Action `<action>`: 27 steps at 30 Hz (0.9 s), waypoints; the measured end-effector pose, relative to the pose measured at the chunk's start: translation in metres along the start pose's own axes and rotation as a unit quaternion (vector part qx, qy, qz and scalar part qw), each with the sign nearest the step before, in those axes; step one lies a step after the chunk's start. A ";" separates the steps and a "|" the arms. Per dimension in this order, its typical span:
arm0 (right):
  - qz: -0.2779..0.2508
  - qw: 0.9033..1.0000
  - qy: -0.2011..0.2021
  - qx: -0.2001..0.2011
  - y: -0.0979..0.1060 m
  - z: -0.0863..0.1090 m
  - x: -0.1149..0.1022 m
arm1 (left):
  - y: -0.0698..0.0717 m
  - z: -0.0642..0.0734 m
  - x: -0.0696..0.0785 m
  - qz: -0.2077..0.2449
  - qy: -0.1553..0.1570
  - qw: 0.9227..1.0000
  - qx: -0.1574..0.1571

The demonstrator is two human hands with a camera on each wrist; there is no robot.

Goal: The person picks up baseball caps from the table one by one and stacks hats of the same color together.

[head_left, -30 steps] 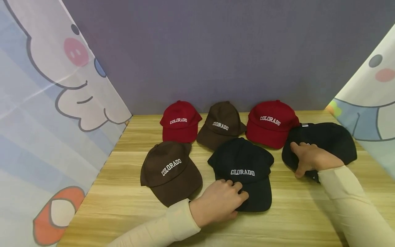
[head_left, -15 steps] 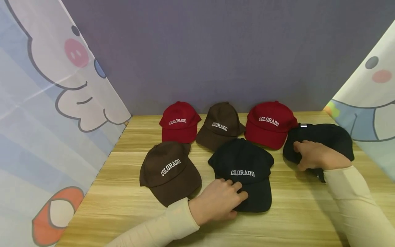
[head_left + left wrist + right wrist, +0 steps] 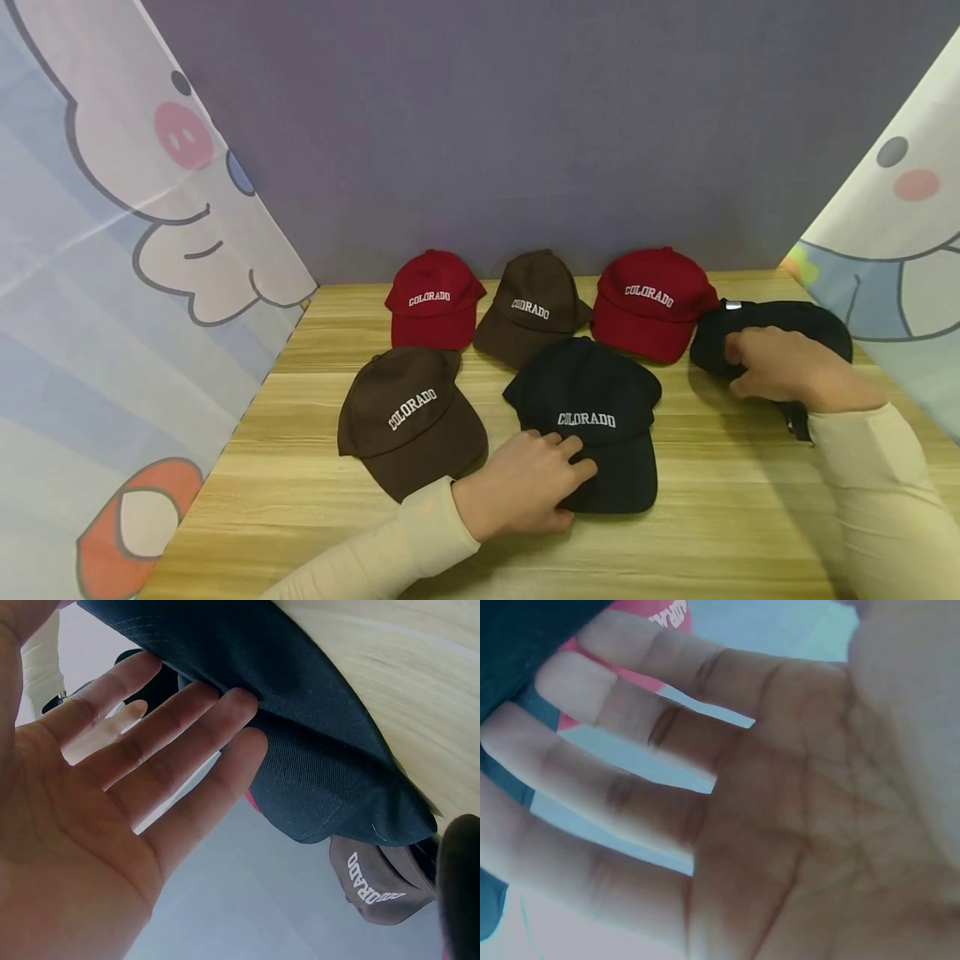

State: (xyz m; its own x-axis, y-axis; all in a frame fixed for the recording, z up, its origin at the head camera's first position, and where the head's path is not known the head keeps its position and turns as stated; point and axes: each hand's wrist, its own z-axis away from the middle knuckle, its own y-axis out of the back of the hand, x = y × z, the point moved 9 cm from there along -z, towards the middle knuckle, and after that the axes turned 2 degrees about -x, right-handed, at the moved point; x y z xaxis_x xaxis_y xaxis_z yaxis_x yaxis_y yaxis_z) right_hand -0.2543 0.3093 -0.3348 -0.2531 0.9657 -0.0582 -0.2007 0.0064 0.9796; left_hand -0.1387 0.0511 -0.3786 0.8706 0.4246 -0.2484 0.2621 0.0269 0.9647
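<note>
A black cap [image 3: 588, 375] with white COLORADO lettering lies front centre, its brim toward the person. My left hand [image 3: 521, 483] rests at the left side of its brim; in the left wrist view the extended fingers [image 3: 217, 757] reach the dark fabric [image 3: 315, 765]. On the right lies a second black cap [image 3: 806, 321], a white tag at its far edge and a strap end hanging out near the wrist. Over its near side is my right hand [image 3: 795, 362], hiding part of it. The right wrist view shows long, spread fingers [image 3: 630, 712] with tips against dark cloth [image 3: 525, 652].
Behind stand a red cap [image 3: 435, 300], a brown cap [image 3: 532, 308] and another red cap [image 3: 652, 304], which adjoins the right black cap. One more brown cap [image 3: 412, 417] lies front left. A grey panel [image 3: 480, 133] and printed cloth sides [image 3: 127, 292] enclose the wooden table [image 3: 285, 467].
My right hand has moved right; the black cap under it has shifted, its strap end now farther right and less of its near side showing. My left hand stays at the front cap.
</note>
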 end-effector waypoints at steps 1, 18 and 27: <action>0.000 1.000 -0.001 0.003 0.002 0.001 0.001 | 0.000 0.000 -0.001 0.001 0.001 1.000 0.000; 0.007 0.994 -0.089 0.061 0.036 0.036 0.036 | 0.001 0.001 0.005 -0.015 -0.015 1.000 0.005; -0.014 0.963 -0.156 0.220 0.073 0.060 0.046 | 0.001 0.000 0.005 -0.019 -0.018 1.000 0.010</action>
State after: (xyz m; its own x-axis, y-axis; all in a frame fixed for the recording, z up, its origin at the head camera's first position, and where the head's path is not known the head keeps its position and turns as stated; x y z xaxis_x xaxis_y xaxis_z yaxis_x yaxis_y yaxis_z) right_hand -0.2239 0.3697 -0.2544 0.0566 0.9941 -0.0927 0.2335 0.0771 0.9693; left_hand -0.1338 0.0532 -0.3789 0.8741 0.3917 -0.2871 0.3027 0.0229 0.9528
